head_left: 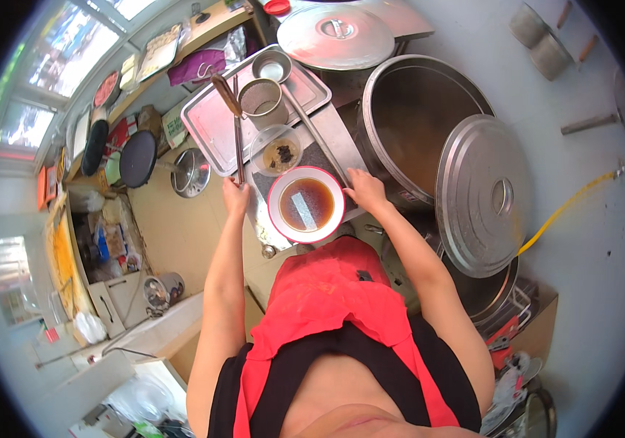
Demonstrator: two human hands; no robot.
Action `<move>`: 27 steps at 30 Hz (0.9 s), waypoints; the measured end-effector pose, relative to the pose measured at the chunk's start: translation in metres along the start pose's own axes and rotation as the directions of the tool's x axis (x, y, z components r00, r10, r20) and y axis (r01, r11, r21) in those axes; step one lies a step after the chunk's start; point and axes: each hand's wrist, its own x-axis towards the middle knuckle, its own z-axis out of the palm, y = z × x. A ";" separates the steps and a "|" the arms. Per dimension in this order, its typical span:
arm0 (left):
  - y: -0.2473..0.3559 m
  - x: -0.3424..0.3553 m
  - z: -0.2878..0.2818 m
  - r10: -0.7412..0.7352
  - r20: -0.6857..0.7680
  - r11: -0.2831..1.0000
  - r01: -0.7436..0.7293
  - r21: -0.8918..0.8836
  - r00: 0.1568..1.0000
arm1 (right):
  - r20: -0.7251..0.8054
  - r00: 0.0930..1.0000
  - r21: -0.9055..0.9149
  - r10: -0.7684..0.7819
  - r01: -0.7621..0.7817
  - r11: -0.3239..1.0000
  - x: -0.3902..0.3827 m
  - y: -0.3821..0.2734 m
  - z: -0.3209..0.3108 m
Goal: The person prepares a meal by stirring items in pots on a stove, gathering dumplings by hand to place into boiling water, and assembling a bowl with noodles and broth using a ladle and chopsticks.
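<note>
Grips slim dark sticks [239, 150] in left hand [236, 196]; has right hand [365, 188] at straight metal ladle handle [317, 135], unclear if gripping, with round red-rimmed bowl [338, 205] between.

The metal counter [339, 133] carries a pale tray [206, 117] at its far end and, nearer, a clear bowl [295, 138] just behind a red-rimmed bowl [274, 204] of brown liquid [323, 206]

Bright daylight came through washed-out windows [71, 55] at upper left. Pale glare marked the brown liquid [308, 205]. Straight lines bowed toward blackened corners.
</note>
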 end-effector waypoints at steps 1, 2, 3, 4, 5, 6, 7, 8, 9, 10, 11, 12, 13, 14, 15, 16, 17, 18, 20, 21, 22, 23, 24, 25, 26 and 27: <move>0.003 -0.003 -0.002 0.090 -0.054 0.996 -0.090 0.008 0.994 | 0.005 1.000 -0.042 -0.010 0.011 0.999 0.006 -0.001 0.011; 0.009 -0.002 -0.003 0.090 -0.045 0.996 -0.089 0.014 0.995 | -0.019 1.000 -0.033 0.023 -0.023 0.999 0.009 0.001 0.020; 0.014 -0.003 -0.004 0.084 -0.034 0.996 -0.084 0.020 0.996 | -0.038 0.998 -0.024 0.054 -0.055 0.998 0.009 0.001 0.028; 0.021 -0.002 -0.004 0.082 -0.022 0.996 -0.081 0.025 0.996 | -0.058 0.994 -0.016 0.089 -0.090 0.996 0.010 0.004 0.034; 0.029 0.001 -0.003 0.083 0.005 0.996 -0.083 0.024 0.997 | -0.034 0.989 0.190 0.143 -0.134 0.973 0.013 0.013 0.034; 0.030 0.007 -0.002 0.082 0.018 0.996 -0.083 0.023 0.996 | -0.002 0.984 0.390 0.181 -0.165 0.906 0.017 0.023 0.034; 0.027 0.015 0.000 0.078 0.029 0.997 -0.079 0.018 0.996 | 0.034 0.978 0.569 0.206 -0.188 0.801 0.016 0.027 0.030; 0.002 0.018 -0.005 0.029 0.019 0.999 -0.030 0.032 0.999 | 0.278 0.938 0.763 0.206 -0.346 0.546 0.016 -0.004 -0.002; -0.003 0.020 -0.003 0.048 0.013 0.998 -0.049 0.036 0.999 | 0.237 0.946 0.733 0.219 -0.322 0.599 0.003 -0.004 -0.020; -0.007 0.022 -0.003 0.072 0.009 0.997 -0.073 0.041 0.997 | 0.193 0.953 0.700 0.233 -0.300 0.648 -0.013 0.002 -0.036; -0.010 0.023 -0.003 0.092 -0.003 0.995 -0.092 0.046 0.996 | 0.156 0.947 0.720 0.280 -0.303 0.624 -0.031 -0.001 -0.052; -0.008 0.020 -0.003 0.158 -0.074 0.984 -0.151 0.093 0.985 | 0.121 0.936 0.738 0.331 -0.308 0.600 -0.054 -0.005 -0.066; -0.005 0.013 -0.004 0.225 -0.137 0.968 -0.207 0.140 0.965 | 0.175 0.913 0.821 0.369 -0.342 0.457 -0.080 -0.002 -0.079; -0.003 0.006 -0.007 0.289 -0.200 0.949 -0.252 0.189 0.936 | 0.233 0.890 0.881 0.391 -0.364 0.303 -0.105 -0.001 -0.091; -0.001 0.001 -0.010 0.388 -0.253 0.915 -0.336 0.224 0.886 | 0.213 0.874 0.904 0.437 -0.346 0.252 -0.129 -0.004 -0.102; 0.006 -0.003 -0.011 0.310 -0.164 0.951 -0.303 0.066 0.936 | 0.193 0.855 0.924 0.482 -0.323 0.203 -0.149 -0.009 -0.113; 0.009 -0.009 -0.015 0.236 -0.068 0.967 -0.241 -0.079 0.969 | 0.205 0.829 0.925 0.520 -0.338 0.175 -0.161 -0.016 -0.125; 0.009 -0.015 -0.017 0.166 0.035 0.965 -0.155 -0.213 0.986 | 0.221 0.805 0.924 0.551 -0.353 0.147 -0.169 -0.023 -0.138; 0.018 -0.020 -0.012 0.045 0.235 0.896 0.065 -0.440 0.971 | 0.216 0.719 0.913 0.661 -0.388 0.124 -0.169 -0.024 -0.139; 0.031 -0.020 -0.011 0.032 0.318 0.850 0.142 -0.508 0.948 | 0.220 0.703 0.890 0.676 -0.428 0.155 -0.165 -0.014 -0.137; 0.042 -0.017 -0.008 0.034 0.392 0.791 0.215 -0.572 0.919 | 0.212 0.693 0.867 0.689 -0.459 0.195 -0.157 0.000 -0.135; 0.051 -0.015 -0.007 0.000 0.411 0.757 0.269 -0.596 0.912 | 0.199 0.700 0.844 0.686 -0.478 0.243 -0.146 0.012 -0.133; 0.059 -0.012 -0.005 -0.030 0.430 0.717 0.320 -0.619 0.902 | 0.232 0.688 0.823 0.687 -0.515 0.238 -0.132 0.027 -0.127; 0.064 -0.011 -0.003 -0.057 0.455 0.674 0.370 -0.639 0.889 | 0.266 0.672 0.800 0.691 -0.554 0.231 -0.118 0.044 -0.119; 0.068 -0.010 -0.002 -0.073 0.469 0.634 0.403 -0.659 0.880 | 0.298 0.651 0.775 0.698 -0.592 0.222 -0.104 0.058 -0.111; 0.071 -0.008 -0.001 -0.086 0.481 0.593 0.433 -0.679 0.872 | 0.299 0.654 0.729 0.695 -0.626 0.276 -0.090 0.072 -0.104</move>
